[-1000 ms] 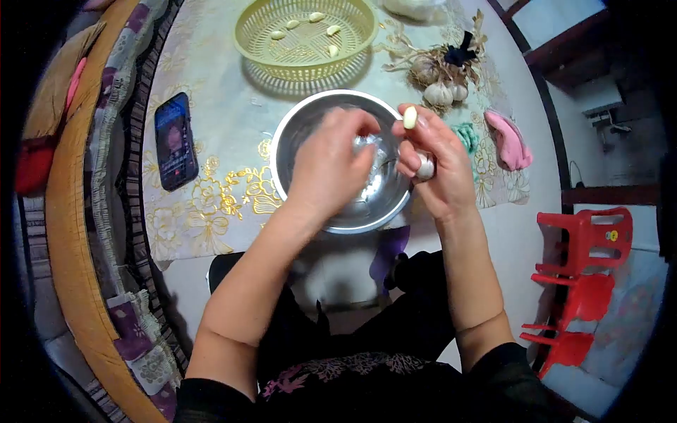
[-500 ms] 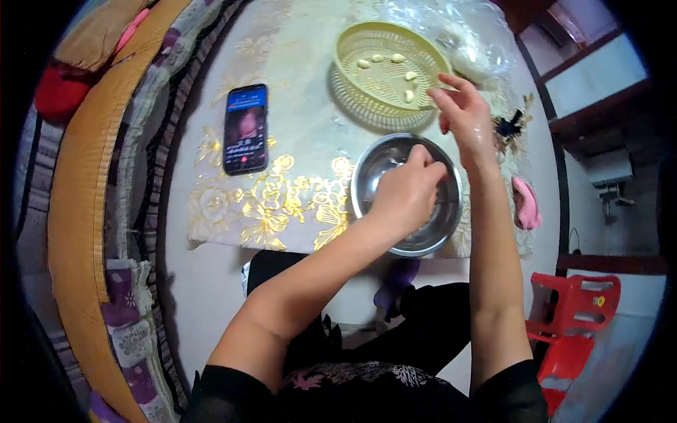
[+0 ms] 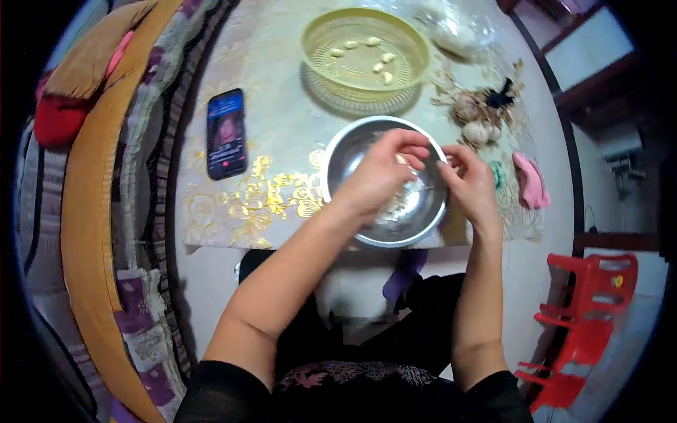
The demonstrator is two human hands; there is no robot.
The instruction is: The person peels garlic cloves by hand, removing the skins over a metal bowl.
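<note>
A steel bowl stands near the table's front edge, with pale bits, perhaps garlic or its skins, inside. Over it, my left hand is closed, a small whitish garlic clove showing at its fingers. My right hand is at the bowl's right rim, fingers curled toward the thumb; what they hold, if anything, is hidden. Behind the bowl is a yellow-green plastic basket with several peeled garlic cloves on its bottom.
Garlic bulbs with dry stalks lie right of the basket, near a clear plastic bag. A pink cloth-like item lies at the right edge. A lit phone is at left. Red chairs stand on the floor at right.
My right hand has come down from the basket's edge to the bowl's rim, near my left hand. One more clove shows in the basket. The view has shifted, uncovering the garlic bulbs.
</note>
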